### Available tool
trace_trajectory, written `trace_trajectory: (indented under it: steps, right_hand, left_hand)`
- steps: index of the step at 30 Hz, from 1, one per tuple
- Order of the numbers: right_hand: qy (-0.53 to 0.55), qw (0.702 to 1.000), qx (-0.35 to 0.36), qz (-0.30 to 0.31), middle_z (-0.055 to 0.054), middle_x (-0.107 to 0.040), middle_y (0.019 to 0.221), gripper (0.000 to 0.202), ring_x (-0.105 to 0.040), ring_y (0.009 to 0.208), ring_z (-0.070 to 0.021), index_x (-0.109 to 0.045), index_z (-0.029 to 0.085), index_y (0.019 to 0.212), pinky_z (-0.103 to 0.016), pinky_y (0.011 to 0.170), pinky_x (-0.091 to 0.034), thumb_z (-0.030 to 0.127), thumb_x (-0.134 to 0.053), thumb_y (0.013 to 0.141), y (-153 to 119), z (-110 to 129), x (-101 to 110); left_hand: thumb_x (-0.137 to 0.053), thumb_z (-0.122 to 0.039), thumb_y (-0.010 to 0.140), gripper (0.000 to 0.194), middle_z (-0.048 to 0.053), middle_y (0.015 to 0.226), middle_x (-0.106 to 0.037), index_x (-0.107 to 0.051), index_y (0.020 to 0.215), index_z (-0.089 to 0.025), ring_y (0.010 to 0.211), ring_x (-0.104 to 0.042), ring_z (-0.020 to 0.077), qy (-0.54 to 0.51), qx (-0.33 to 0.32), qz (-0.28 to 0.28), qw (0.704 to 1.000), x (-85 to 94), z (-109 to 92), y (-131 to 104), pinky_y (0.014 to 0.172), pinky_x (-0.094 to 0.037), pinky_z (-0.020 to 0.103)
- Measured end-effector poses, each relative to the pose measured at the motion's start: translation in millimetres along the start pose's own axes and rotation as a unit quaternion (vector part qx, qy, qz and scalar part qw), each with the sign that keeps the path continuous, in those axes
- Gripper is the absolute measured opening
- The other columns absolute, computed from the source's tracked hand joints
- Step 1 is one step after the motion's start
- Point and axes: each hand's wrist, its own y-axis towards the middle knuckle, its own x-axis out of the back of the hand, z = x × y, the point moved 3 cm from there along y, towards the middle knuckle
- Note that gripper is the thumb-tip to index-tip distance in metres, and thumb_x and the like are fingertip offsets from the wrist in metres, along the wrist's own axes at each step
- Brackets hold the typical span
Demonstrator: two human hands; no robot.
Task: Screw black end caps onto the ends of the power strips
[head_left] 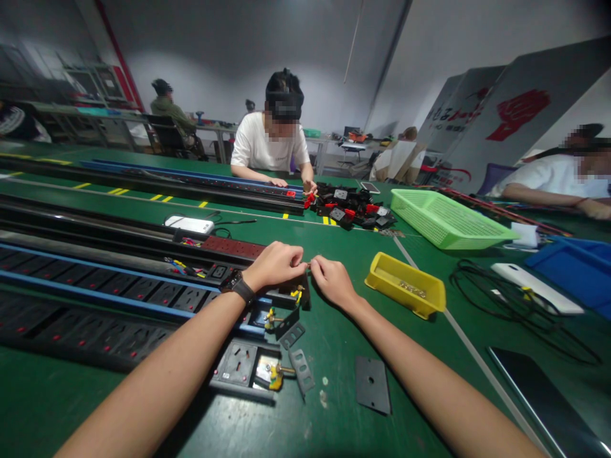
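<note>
My left hand (279, 264), with a dark watch on its wrist, is closed over the end of a black socket strip (219, 271). Close beside it, my right hand (331, 278) is closed too, fingertips almost meeting the left ones at a tiny brownish piece too small to name. Below the hands, yellow-green wires (275, 375) and metal bolts stick out of the strip ends. Dark slotted brackets (301, 372) lean near these ends. A flat black plate (373, 385) with holes lies on the green table (344, 439).
A yellow bin (405, 286) holds small metal parts. Behind it are a green basket (449, 219) and a pile of black and red parts (353, 207). A person (272, 140) works opposite. Black cable (515, 312), a blue bin (577, 267) and a phone (544, 401) lie right.
</note>
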Motion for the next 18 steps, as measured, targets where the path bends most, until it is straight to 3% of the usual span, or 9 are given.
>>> trace_trajectory:
  steps: [18]
  right_hand:
    - [-0.007, 1.000, -0.003, 0.006, -0.004, -0.070, 0.074, 0.036, -0.065, 0.070, -0.0188, -0.061, 0.022, 0.080, -0.027, 0.065, -0.032, 0.033, -0.037, 0.105, 0.1, 0.0, 0.7]
  left_hand:
    - [-0.061, -0.032, 0.089, 0.028, -0.002, 0.059, -0.056, -0.053, 0.065, -0.020, 0.055, -0.048, 0.0133, -0.004, 0.000, 0.001, 1.000, 1.1, 0.2, -0.2, 0.058, -0.024, 0.027]
